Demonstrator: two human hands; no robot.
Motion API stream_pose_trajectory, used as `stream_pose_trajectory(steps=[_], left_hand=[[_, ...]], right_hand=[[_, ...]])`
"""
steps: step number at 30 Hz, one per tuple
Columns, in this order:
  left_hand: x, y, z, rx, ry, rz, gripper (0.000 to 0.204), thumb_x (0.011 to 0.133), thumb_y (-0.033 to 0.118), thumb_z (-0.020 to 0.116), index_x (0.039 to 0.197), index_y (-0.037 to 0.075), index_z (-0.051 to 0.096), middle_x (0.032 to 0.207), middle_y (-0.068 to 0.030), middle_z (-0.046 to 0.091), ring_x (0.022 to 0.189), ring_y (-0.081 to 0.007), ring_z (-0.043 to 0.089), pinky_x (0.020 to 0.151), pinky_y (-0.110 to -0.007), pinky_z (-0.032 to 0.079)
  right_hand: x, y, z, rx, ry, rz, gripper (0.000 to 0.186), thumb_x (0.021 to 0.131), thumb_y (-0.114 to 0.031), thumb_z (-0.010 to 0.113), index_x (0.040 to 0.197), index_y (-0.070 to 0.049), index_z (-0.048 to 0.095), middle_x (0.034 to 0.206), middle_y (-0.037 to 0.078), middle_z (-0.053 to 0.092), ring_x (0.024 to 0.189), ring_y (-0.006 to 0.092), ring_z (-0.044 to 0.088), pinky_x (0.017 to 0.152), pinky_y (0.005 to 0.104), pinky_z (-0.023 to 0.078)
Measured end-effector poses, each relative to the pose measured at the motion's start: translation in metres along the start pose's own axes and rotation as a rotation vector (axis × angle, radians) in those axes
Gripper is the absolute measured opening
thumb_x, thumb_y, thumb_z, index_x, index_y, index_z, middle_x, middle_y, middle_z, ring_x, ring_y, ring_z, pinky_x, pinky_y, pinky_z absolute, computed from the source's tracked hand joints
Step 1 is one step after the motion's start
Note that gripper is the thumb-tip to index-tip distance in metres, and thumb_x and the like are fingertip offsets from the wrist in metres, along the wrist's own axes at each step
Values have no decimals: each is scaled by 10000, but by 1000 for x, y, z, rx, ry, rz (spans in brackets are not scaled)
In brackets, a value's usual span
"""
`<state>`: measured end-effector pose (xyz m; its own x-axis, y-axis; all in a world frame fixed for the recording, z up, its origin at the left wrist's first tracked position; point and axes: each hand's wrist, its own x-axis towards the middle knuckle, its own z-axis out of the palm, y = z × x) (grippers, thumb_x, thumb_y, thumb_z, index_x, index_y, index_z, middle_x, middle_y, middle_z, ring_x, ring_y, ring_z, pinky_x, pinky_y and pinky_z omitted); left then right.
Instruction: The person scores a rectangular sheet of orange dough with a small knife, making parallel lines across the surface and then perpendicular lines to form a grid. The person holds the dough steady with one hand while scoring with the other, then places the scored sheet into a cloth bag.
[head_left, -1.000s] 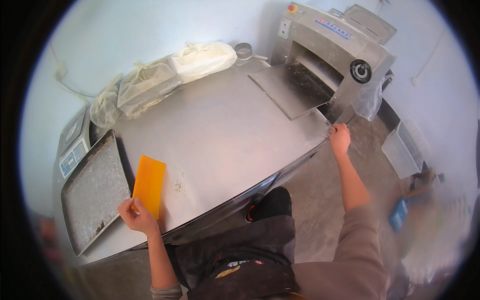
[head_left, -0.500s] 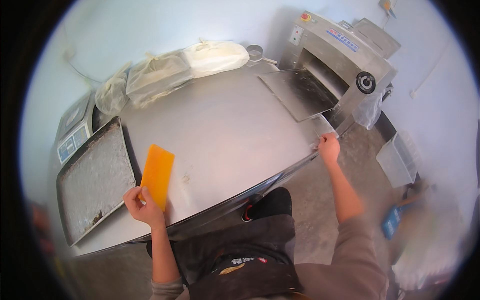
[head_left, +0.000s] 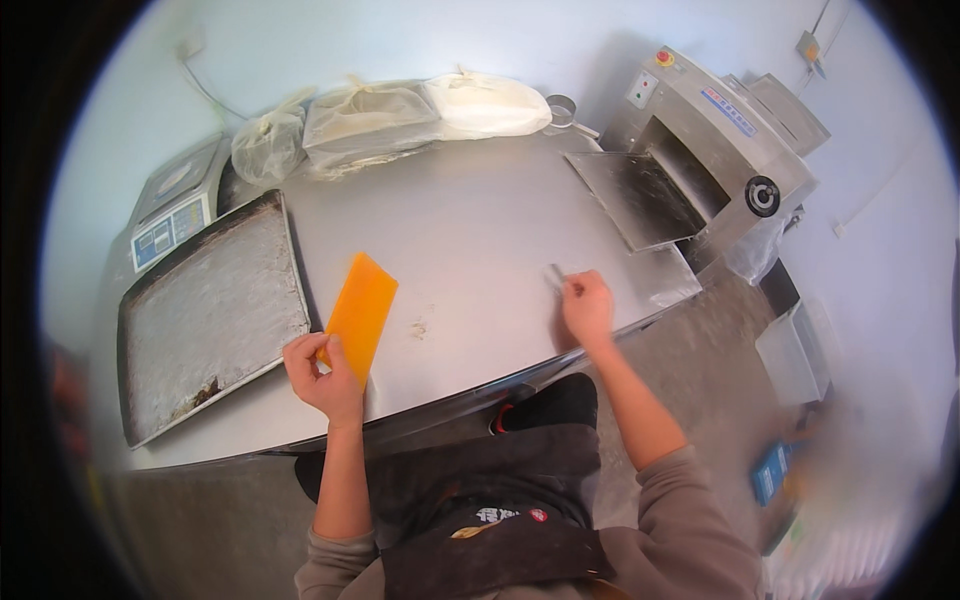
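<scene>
My left hand is closed on the lower end of a flat orange dough scraper, its thumb across one face. The scraper tilts over the left part of a steel worktable. To the left of that hand is a large dark-rimmed baking tray with a grey, stained bottom. My right hand is pinched round a small, thin grey piece, held above the table's right front part. That piece is blurred, and I cannot make out its kind. A small crumbly smudge marks the steel between the hands.
At the back left stands a digital scale, beside bagged containers along the wall. A small round sieve lies farther right. A steel roller machine with a hand wheel occupies the right end. A plastic bin stands beyond it.
My right hand has left the table's right corner and moved left over the steel, with the grey piece now showing in its fingers. My left hand still holds the scraper; the view has shifted.
</scene>
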<state>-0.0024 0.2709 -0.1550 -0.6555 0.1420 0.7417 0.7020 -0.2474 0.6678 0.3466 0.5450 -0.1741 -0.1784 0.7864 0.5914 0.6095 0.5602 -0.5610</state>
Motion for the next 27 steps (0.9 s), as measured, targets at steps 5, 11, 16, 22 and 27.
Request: stream_pose_trajectory(steps=[5,11,16,22,27], left_hand=[[-1,2,-2,41,-4,61,185,932,-116,775,1053,10,716,1105,-126,691,1025,-270,680,908,-378,562],[-1,-3,3,48,-19,70,185,943,-121,760,1066,8,711,1119,-123,688,1033,-260,677,907,-369,567],[-1,-5,3,29,-28,42,179,966,-125,733,1086,3,700,1153,-104,675,1043,-228,662,897,-340,562],[-2,-5,3,60,-15,37,173,977,-123,730,1089,3,692,1144,-97,670,1051,-222,659,917,-343,562],[-1,-7,1,65,-29,24,167,982,-116,733,1086,8,689,1142,-97,670,1050,-217,654,925,-341,558]], right_hand=[[36,96,-66,-316,201,202,153,1010,-160,765,1088,-55,844,1103,189,801,1002,398,792,884,483,630],[34,216,-163,-521,258,461,161,995,-176,750,1073,-79,852,1181,147,792,1077,410,770,931,517,611],[23,231,-170,-517,233,302,141,980,-150,776,1073,-73,849,1127,151,789,1072,400,768,935,504,613],[0,183,-141,-505,193,112,103,982,-91,754,1038,-51,830,1054,153,740,1017,411,733,907,506,596],[-18,117,-124,-372,127,90,102,978,-86,764,1027,-28,833,1024,156,739,977,413,736,868,496,598]])
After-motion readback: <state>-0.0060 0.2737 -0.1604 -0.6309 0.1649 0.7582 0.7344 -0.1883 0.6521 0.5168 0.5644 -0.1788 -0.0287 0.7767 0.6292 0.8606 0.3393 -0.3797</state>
